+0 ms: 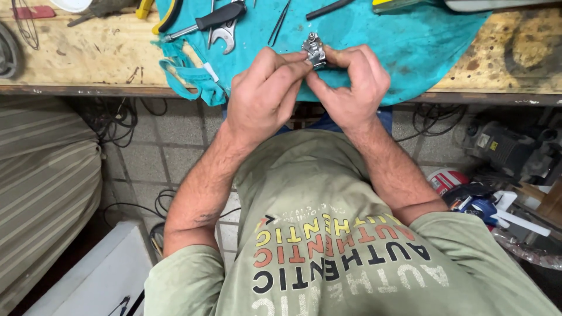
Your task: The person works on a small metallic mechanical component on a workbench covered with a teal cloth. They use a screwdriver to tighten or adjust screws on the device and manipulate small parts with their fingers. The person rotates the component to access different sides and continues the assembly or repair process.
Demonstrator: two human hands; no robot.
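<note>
Head view looks straight down on two bare hands meeting over the near edge of a workbench. Fingertips of both hands pinch a small metal part, grey and blocky with a stub on top; what kind of fitting it is cannot be told, since the fingers hide most of it. The left hand closes its thumb and forefinger on the part's left side, the other fingers curled beneath. The right hand grips the right side, thumb under, fingers bent over the top.

The part hangs above a teal cloth spread on the wooden workbench, close to the bench's front edge. Beyond the hands lie a black-handled tool, a spanner just beside it and thin black tweezers, all apart from the fingers with bare cloth between.

Both wrists are bent upward, the forearms rising from the person's green shirt and converging in a narrow V. Below the bench edge, a tiled floor with loose cables lies on the left.
</note>
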